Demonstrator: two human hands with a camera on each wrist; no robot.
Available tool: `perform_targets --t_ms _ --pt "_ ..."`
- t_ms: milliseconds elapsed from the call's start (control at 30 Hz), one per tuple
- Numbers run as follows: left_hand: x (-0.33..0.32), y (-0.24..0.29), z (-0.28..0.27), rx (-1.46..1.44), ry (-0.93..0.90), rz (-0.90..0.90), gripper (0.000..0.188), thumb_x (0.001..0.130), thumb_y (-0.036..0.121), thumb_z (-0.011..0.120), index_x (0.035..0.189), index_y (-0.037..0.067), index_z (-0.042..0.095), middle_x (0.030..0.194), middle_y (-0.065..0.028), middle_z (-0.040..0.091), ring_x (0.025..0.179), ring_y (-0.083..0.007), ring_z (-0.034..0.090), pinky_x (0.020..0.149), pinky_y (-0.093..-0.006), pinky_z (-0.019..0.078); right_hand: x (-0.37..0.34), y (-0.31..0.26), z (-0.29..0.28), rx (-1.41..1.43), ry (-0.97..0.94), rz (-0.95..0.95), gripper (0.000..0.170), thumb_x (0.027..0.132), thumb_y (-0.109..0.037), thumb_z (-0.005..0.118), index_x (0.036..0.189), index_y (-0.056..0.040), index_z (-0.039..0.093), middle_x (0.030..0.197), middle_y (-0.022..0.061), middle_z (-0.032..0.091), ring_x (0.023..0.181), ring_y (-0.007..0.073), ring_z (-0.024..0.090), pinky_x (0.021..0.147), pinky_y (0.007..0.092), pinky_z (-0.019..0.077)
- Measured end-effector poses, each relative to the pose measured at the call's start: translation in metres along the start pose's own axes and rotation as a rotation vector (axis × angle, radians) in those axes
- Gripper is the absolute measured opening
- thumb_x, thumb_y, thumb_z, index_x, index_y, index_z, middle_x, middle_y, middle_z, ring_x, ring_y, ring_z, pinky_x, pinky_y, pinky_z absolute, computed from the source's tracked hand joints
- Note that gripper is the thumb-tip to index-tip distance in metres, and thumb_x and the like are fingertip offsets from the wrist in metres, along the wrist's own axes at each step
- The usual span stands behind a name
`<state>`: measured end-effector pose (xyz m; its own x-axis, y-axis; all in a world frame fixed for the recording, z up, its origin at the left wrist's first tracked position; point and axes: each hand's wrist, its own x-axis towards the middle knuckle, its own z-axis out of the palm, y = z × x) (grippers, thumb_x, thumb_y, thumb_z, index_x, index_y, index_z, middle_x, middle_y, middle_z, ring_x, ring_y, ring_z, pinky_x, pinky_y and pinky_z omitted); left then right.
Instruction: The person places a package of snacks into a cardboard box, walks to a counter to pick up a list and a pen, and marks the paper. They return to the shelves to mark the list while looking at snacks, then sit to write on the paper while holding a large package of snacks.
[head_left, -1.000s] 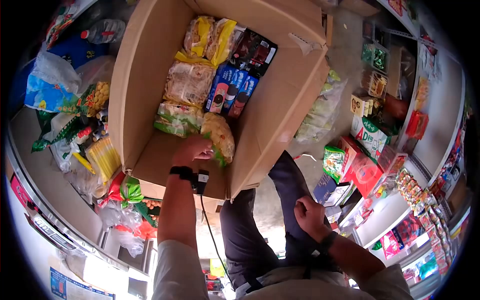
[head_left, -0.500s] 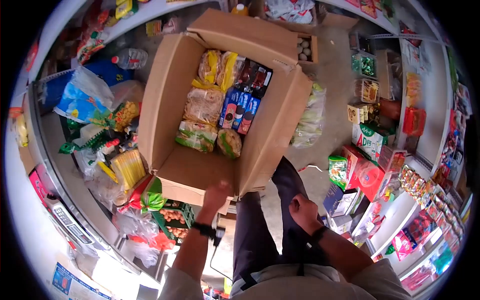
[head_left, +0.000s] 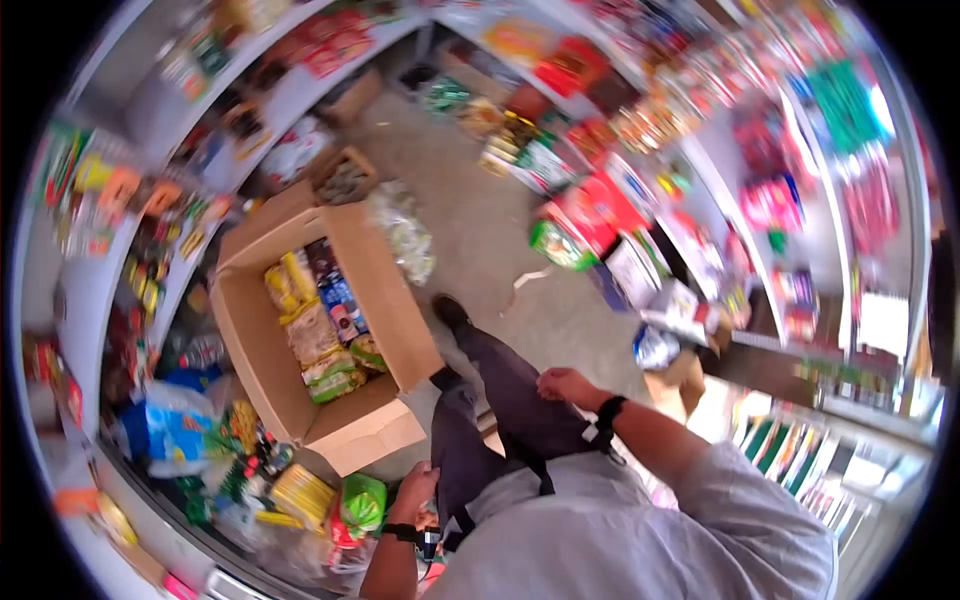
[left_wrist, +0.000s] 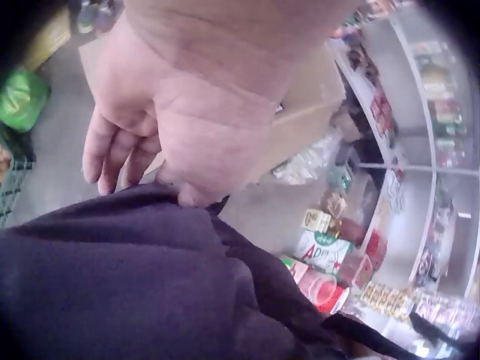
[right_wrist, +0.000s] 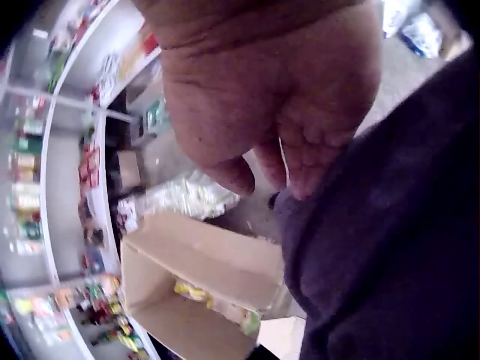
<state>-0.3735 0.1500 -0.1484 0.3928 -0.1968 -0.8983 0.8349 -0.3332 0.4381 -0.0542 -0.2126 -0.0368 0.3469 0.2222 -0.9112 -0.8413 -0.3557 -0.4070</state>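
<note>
My left hand (head_left: 415,485) hangs beside the dark trousers (head_left: 475,430), its fingers loosely bent in the left wrist view, with the thumb tip right at the cloth. On the other side my right hand (head_left: 570,386) hangs over the right thigh, fingers relaxed and holding nothing. A big open cardboard box (head_left: 262,375) stands on the floor ahead and to the left. Inside lie yellow-topped snack packs (head_left: 290,282), a clear bag of pale food (head_left: 314,335), blue cookie boxes (head_left: 342,308), a dark pack (head_left: 322,260) and green-marked bags (head_left: 335,382).
Shelves of packaged goods (head_left: 640,130) line the far and right sides. A red carton (head_left: 595,212) and a white box (head_left: 635,268) stand on the floor to the right. Left of the box are a blue bag (head_left: 185,420), yellow packs (head_left: 302,497) and a green bag (head_left: 362,502).
The left hand has come out of the box and back to the left thigh. The view has turned right, and the box now sits farther away at the left. The right hand remains empty.
</note>
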Motion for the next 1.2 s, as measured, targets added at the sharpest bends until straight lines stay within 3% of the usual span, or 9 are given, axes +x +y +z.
perform_targets --t_ms 233,300,467,633,733,1033,1100,1167,1200 --pt "-0.081 0.125 0.017 0.271 -0.123 -0.072 0.064 0.091 0.037 0.068 0.143 0.006 0.048 0.087 -0.0143 0.068 0.069 -0.0267 0.064 0.060 -0.0390 0.0510 -0.137 0.195 -0.109 -0.552 0.105 -0.067 0.029 0.092 -0.027 0.058 0.108 -0.0074 0.071 0.090 0.0098 0.070 0.078 0.0249 0.072 0.063 0.0368 0.0623" --pt "-0.073 0.148 0.034 0.410 -0.214 -0.003 0.061 0.091 0.036 0.068 0.141 0.006 0.049 0.087 -0.0149 0.069 0.070 -0.0274 0.064 0.060 -0.0398 0.0507 -0.212 0.202 -0.097 -0.090 0.306 0.359 0.039 0.093 -0.038 0.056 0.106 -0.0037 0.070 0.091 0.0110 0.070 0.074 0.0256 0.071 0.062 0.0380 0.0619" --pt "-0.019 0.235 0.119 0.818 -0.457 0.163 0.054 0.092 0.036 0.067 0.136 0.007 0.052 0.087 -0.0165 0.069 0.072 -0.0290 0.065 0.063 -0.0418 0.0499 -0.263 0.382 -0.101 0.480 0.262 0.431 0.050 0.090 -0.045 0.059 0.122 -0.0070 0.062 0.100 0.0156 0.065 0.072 0.0288 0.070 0.053 0.0413 0.0603" --pt "0.040 0.361 0.328 1.220 -0.632 0.302 0.048 0.093 0.035 0.065 0.130 0.007 0.054 0.088 -0.0182 0.069 0.074 -0.0307 0.065 0.065 -0.0438 0.0491 -0.338 0.478 -0.102 0.773 0.499 0.264 0.045 0.089 -0.051 0.063 0.099 -0.0072 0.064 0.091 0.0120 0.063 0.058 0.0221 0.062 0.050 0.0395 0.0541" --pt "0.054 0.412 0.463 1.441 -0.730 0.366 0.044 0.094 0.034 0.065 0.127 0.007 0.056 0.088 -0.0191 0.069 0.076 -0.0317 0.065 0.066 -0.0451 0.0487 -0.370 0.568 -0.117 1.056 0.389 0.090 0.059 0.086 -0.052 0.066 0.123 -0.0051 0.066 0.117 0.0168 0.063 0.069 0.0259 0.066 0.058 0.0409 0.0558" --pt "0.057 0.461 0.758 1.784 -1.404 0.662 0.033 0.095 0.032 0.063 0.117 0.008 0.061 0.089 -0.0220 0.069 0.079 -0.0347 0.066 0.070 -0.0487 0.0472 -0.402 0.724 -0.023 1.745 0.959 -0.038 0.039 0.089 -0.042 0.069 0.072 -0.0085 0.058 0.063 0.0011 0.053 0.050 0.0132 0.051 0.044 0.0328 0.0417" --pt "0.056 0.463 0.815 1.676 -1.746 0.844 0.031 0.095 0.032 0.063 0.115 0.008 0.062 0.089 -0.0227 0.070 0.080 -0.0354 0.067 0.071 -0.0495 0.0469 -0.214 0.859 0.066 1.926 0.417 -0.496 0.019 0.095 -0.033 0.062 0.093 -0.0149 0.068 0.076 -0.0005 0.063 0.068 0.0215 0.064 0.061 0.0408 0.0523" --pt "0.064 0.444 0.878 1.851 -1.485 0.572 0.024 0.096 0.024 0.053 0.100 0.005 0.066 0.087 -0.0217 0.067 0.079 -0.0418 0.062 0.070 -0.0490 0.0464 -0.357 0.782 0.063 0.280 0.906 0.209 0.022 0.098 -0.028 0.055 0.103 -0.0124 0.070 0.089 0.0070 0.070 0.078 0.0279 0.069 0.069 0.0420 0.0545" --pt "0.065 0.440 0.911 1.853 -1.586 0.666 0.024 0.097 0.024 0.052 0.097 0.004 0.066 0.087 -0.0215 0.067 0.078 -0.0416 0.061 0.070 -0.0485 0.0465 -0.325 0.801 0.082 0.685 0.762 0.217 0.024 0.098 -0.026 0.053 0.106 -0.0107 0.070 0.093 0.0095 0.071 0.083 0.0295 0.069 0.071 0.0417 0.0547"
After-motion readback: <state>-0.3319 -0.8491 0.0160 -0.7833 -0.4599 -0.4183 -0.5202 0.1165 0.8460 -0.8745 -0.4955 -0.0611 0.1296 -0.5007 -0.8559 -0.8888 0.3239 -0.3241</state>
